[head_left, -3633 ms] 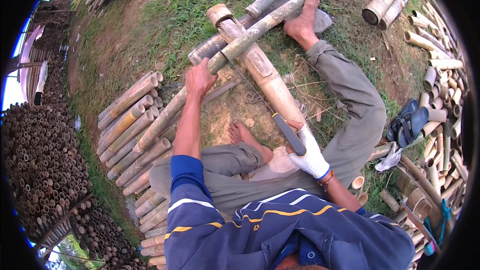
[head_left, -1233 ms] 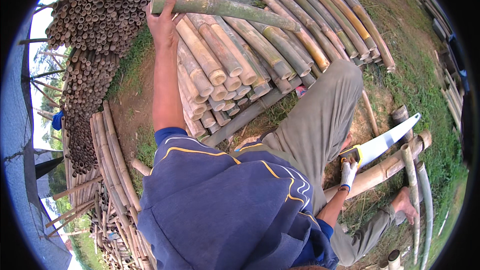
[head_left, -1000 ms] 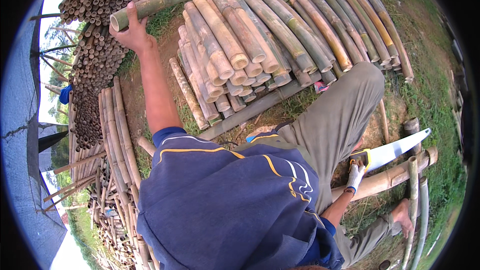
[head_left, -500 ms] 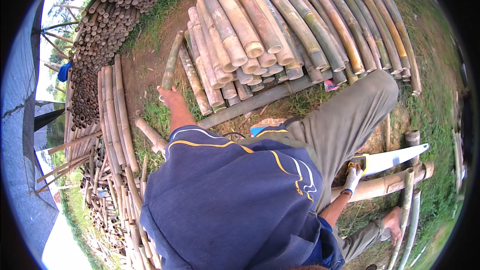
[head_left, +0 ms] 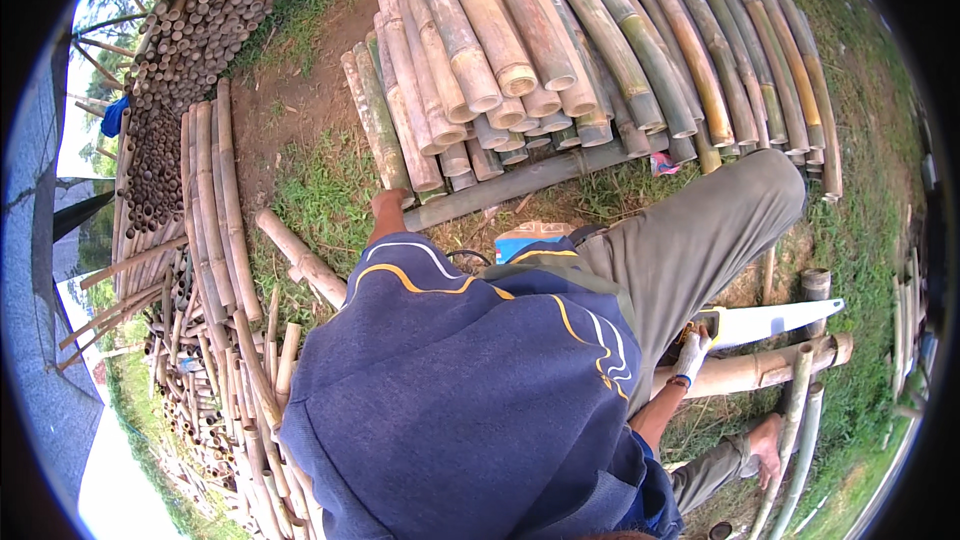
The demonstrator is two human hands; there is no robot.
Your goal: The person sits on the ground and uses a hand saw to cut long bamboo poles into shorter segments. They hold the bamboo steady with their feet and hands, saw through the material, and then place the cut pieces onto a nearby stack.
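Note:
My left hand is bare and closed at the near end of a mottled greenish bamboo pole. That pole lies along the left side of a stack of cut bamboo poles; the fingertips are partly hidden. In my gloved right hand is the yellow-and-black handle of a handsaw. Its white blade points right, over a thick bamboo pole lying near my bent leg.
A long bamboo pole lies crosswise under the stack's near ends. Two thin poles rest by my bare foot. A loose bamboo piece lies left of me. More bamboo is heaped at the far left, beside a blue tarp.
My left hand has brought the greenish bamboo pole over to the right and toward me, against the stack's left side. The right hand still holds the handsaw.

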